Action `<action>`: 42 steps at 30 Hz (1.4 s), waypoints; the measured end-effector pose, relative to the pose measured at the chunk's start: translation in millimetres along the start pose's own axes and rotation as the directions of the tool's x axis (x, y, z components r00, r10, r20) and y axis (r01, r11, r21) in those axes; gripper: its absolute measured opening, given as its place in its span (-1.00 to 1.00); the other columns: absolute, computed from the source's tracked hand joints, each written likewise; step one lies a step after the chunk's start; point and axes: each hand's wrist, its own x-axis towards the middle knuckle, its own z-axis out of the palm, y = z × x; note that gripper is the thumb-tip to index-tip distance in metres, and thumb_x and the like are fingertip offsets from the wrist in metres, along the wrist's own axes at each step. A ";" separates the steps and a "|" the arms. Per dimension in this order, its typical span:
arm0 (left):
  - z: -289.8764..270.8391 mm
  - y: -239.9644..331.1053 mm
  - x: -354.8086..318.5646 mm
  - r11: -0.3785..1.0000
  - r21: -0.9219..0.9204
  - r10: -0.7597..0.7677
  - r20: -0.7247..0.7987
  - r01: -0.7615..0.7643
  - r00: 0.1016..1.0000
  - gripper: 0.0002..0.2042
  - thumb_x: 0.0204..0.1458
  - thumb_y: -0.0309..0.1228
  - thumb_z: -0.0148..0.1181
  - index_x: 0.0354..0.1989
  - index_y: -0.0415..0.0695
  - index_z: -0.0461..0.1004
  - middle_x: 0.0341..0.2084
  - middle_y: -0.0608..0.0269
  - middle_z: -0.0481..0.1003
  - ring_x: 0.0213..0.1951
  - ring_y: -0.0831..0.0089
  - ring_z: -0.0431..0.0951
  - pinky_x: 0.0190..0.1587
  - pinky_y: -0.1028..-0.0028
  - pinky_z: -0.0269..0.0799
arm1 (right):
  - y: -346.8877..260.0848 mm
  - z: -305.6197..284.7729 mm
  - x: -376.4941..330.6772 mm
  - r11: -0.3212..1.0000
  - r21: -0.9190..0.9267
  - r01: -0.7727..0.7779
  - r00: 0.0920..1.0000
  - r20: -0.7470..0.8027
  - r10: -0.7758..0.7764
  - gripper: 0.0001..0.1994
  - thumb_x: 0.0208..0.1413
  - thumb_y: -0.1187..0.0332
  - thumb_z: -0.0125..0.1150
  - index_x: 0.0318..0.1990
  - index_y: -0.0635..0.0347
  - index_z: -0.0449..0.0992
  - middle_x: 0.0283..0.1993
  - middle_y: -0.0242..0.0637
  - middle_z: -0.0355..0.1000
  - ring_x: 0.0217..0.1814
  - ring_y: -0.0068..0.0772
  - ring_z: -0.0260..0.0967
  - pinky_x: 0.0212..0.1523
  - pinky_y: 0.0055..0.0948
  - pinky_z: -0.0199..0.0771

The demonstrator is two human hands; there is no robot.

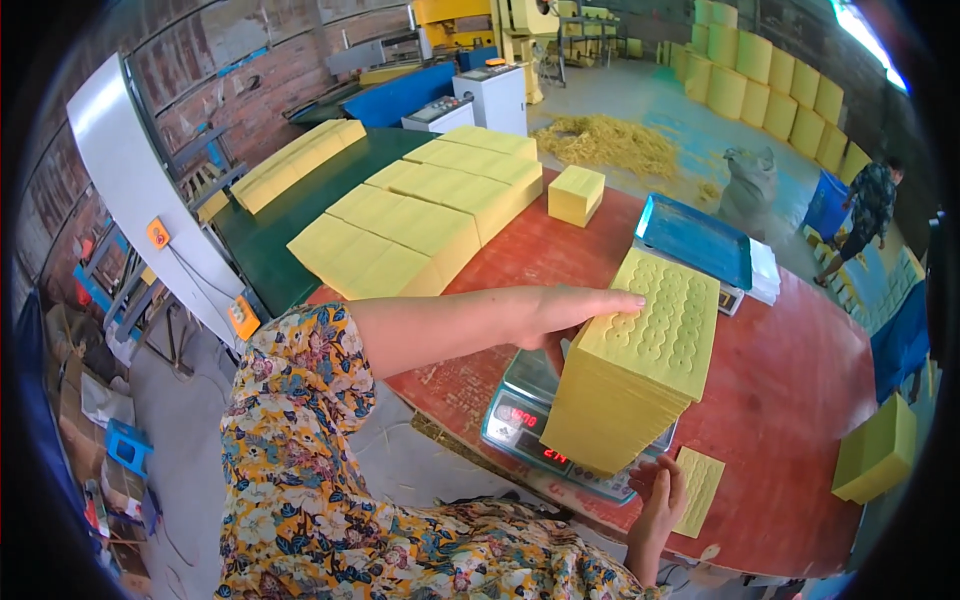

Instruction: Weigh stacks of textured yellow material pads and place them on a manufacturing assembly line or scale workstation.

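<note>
1. Floral sleeve (300, 375), yellow ground with dark leaves, nearest the camera; bare left forearm reaches out of it across the table (780, 400), red and worn.
2. Left hand (568, 311): thumb laid on top of a tall yellow paper stack (625, 405), other fingers dropping at its left side, partly hidden. Contact clear; cannot tell how firmly it grips.
3. Stack sits over the digital scale (508, 432), red figures lit along the front. Top sheet embossed with rows of round marks.
4. Right hand (660, 497): empty, fingers loosely curled and apart, palm up, near the stack's lower corner and the scale's edge.
5. Small yellow piece (700, 490), embossed likewise, flat on the table just beside the right hand.
6. Beyond the stack: blue tray (695, 240); farther left, a small yellow block (575, 195) and long rows of yellow stacks (420, 215).
7. Far right: another person (872, 205) near a blue bin (825, 203).
</note>
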 end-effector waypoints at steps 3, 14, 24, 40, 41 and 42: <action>-2.5 6.4 8.0 0.998 0.044 -0.043 0.015 0.042 0.999 -0.36 0.18 0.07 0.03 0.30 -0.11 0.24 0.23 0.17 0.36 0.22 0.40 0.38 0.25 0.28 0.28 | 18.3 2.2 -4.8 0.951 0.135 -0.278 0.960 0.015 0.279 -0.71 0.32 0.25 -0.01 -0.01 0.30 0.44 -0.24 -0.15 0.52 -0.17 -0.29 0.54 -0.19 -0.37 0.58; 22.8 -12.4 -24.9 0.973 0.058 0.227 -0.380 -0.222 0.896 -0.50 0.18 -0.09 0.10 0.17 -0.19 0.38 0.01 0.16 0.52 0.02 0.38 0.53 0.08 0.37 0.45 | -13.0 11.1 9.8 0.821 0.335 -0.461 0.870 0.354 0.344 -0.52 0.32 0.14 -0.01 0.26 0.28 0.29 0.13 -0.23 0.42 0.14 -0.40 0.40 0.12 -0.37 0.39; 161.8 -38.6 66.9 0.896 -0.144 0.383 -0.226 -0.420 0.895 -0.46 0.20 -0.21 0.02 0.29 -0.24 0.19 0.10 0.05 0.42 0.11 0.19 0.46 0.20 0.26 0.36 | -70.6 -159.8 -9.7 0.983 0.186 -0.001 1.000 -0.027 0.006 -0.47 0.31 0.12 0.05 0.30 0.27 0.26 0.17 -0.33 0.39 0.20 -0.55 0.27 0.18 -0.47 0.28; 367.1 -0.5 399.4 0.868 -0.496 0.100 0.127 -0.024 0.987 -0.51 0.23 -0.01 -0.03 0.26 0.05 0.28 0.13 0.25 0.42 0.13 0.22 0.43 0.08 0.00 0.39 | -73.2 -478.6 201.4 0.914 0.114 -0.390 0.917 -0.039 0.396 -0.52 0.27 0.02 -0.03 0.13 0.19 0.46 -0.04 -0.30 0.51 0.03 -0.41 0.42 -0.01 -0.43 0.40; 384.6 8.7 417.1 0.912 -0.409 0.081 0.114 -0.027 0.990 -0.50 0.21 0.03 -0.03 0.25 0.08 0.29 0.13 0.24 0.41 0.15 0.18 0.41 0.08 -0.09 0.35 | -74.5 -491.7 211.1 0.925 0.056 -0.376 0.912 -0.156 0.380 -0.51 0.27 0.01 -0.05 0.13 0.20 0.46 -0.05 -0.26 0.52 0.03 -0.37 0.43 -0.01 -0.40 0.42; 406.3 17.4 435.2 0.948 -0.319 0.062 0.100 -0.027 0.993 -0.48 0.19 0.08 -0.03 0.24 0.11 0.30 0.13 0.24 0.41 0.17 0.15 0.38 0.08 -0.18 0.31 | -67.6 -506.8 218.1 0.920 0.059 -0.387 0.908 -0.152 0.391 -0.51 0.27 0.01 -0.05 0.13 0.20 0.46 -0.05 -0.26 0.52 0.03 -0.37 0.43 -0.01 -0.40 0.42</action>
